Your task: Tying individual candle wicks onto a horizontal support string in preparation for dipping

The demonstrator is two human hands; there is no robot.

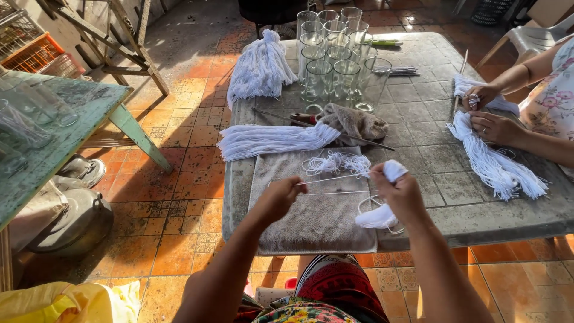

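My left hand (pixel 281 196) pinches the end of a thin white string (pixel 335 178) and pulls it taut to the left. My right hand (pixel 399 191) is closed around a small bundle of white yarn (pixel 378 216), with a folded tuft of it sticking out above the fist. Both hands hover over a grey towel (pixel 317 218) spread on the stone table (pixel 442 197). A loose tangle of white string (pixel 336 162) lies on the towel just beyond my hands.
Several tall drinking glasses (pixel 335 60) stand at the table's far side. White yarn bundles (pixel 269 140) lie left of a crumpled rag (pixel 356 122). Another person's hands (pixel 490 113) work yarn on the right. A green table (pixel 54 137) and metal pots (pixel 72 218) stand left.
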